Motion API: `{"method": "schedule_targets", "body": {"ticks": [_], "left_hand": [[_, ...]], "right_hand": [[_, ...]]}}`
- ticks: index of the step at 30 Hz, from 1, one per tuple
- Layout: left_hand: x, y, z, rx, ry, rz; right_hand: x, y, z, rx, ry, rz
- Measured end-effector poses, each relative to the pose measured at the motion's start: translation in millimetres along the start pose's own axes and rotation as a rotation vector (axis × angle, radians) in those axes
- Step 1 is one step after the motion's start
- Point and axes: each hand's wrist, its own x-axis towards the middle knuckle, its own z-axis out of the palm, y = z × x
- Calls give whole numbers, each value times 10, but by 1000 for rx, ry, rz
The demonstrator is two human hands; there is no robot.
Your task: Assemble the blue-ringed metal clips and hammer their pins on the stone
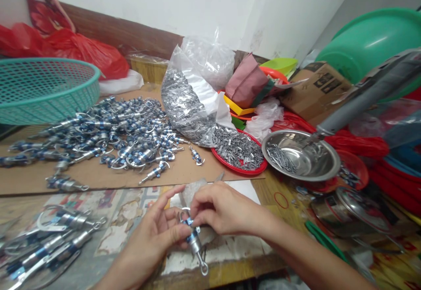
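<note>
My left hand [164, 234] grips a silver-and-blue metal fitting [196, 245] between thumb and fingers, just above the front of the table. The fitting tilts, with its ring end pointing down toward me. At its upper blue end, my right hand [220, 209] is closed in a pinch, fingertips against the fitting. What sits in that pinch is too small and hidden to name. Behind the hands stands a blade-like metal piece [219, 176], partly covered by them. More fittings of the same kind lie in a large pile [125, 127] beyond and in a nearer group [49, 241] at left.
A red tray [265, 167] holds many small grey metal pieces, beside a clear bag [187, 101] of similar pieces. A steel bowl [333, 167] with thin pins stands to the right, under a grey tool arm [358, 101]. A teal basket [49, 88] sits back left.
</note>
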Motion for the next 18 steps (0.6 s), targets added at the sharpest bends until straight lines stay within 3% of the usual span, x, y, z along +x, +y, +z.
{"method": "schedule_targets", "body": {"ticks": [4, 6, 9, 10, 12, 15, 18], "left_hand": [[5, -9, -7, 0, -19, 3], [-2, -9, -2, -17, -1, 0], [-6, -22, -5, -29, 16, -6], [-2, -29, -10, -28, 12, -5], [10, -45, -23, -22, 3, -7], [19, -53, -28, -23, -1, -8], [4, -47, -15, -24, 25, 6]], "right_hand": [[-81, 9, 62, 90, 145, -71], [-182, 67, 48, 124, 341, -57], [-421, 267, 1, 19, 621, 125], [-512, 352, -1, -57, 628, 203], [-681, 510, 35, -208, 501, 330], [-841, 643, 148, -319, 330, 406], [-910, 596, 186, -287, 429, 373]]}}
